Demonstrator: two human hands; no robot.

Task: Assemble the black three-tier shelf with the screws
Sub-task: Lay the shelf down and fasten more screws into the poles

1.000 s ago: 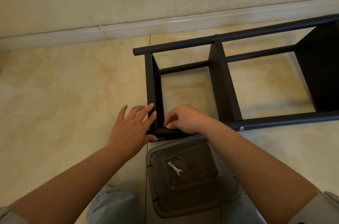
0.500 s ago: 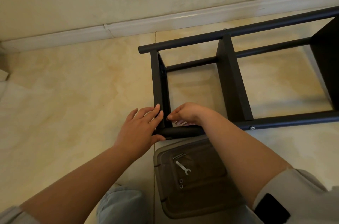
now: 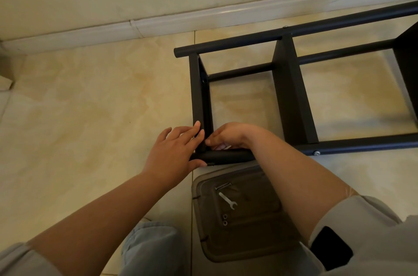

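The black three-tier shelf [image 3: 291,97] lies on its side on the tiled floor, its poles running left to right. My left hand [image 3: 174,151] rests on the near corner, straight fingers against the end panel and thumb under the near black pole [image 3: 228,157]. My right hand [image 3: 228,136] reaches inside that corner with curled fingertips pinching at the joint; what it holds is hidden. A silver screw head [image 3: 316,153] shows on the near pole at the middle panel, and another screw head [image 3: 285,26] on the far pole.
A translucent grey bin lid [image 3: 248,239] lies just below the shelf, with a small silver wrench [image 3: 228,200], a bolt [image 3: 222,186] and two nuts [image 3: 224,219] on it. The wall and white baseboard [image 3: 158,24] run behind. My knee [image 3: 151,248] is at the bottom.
The view has shifted so the shelf sits further right in the frame. My right hand has slid deeper into the corner, fingers lower behind the pole. My left hand holds the same corner.
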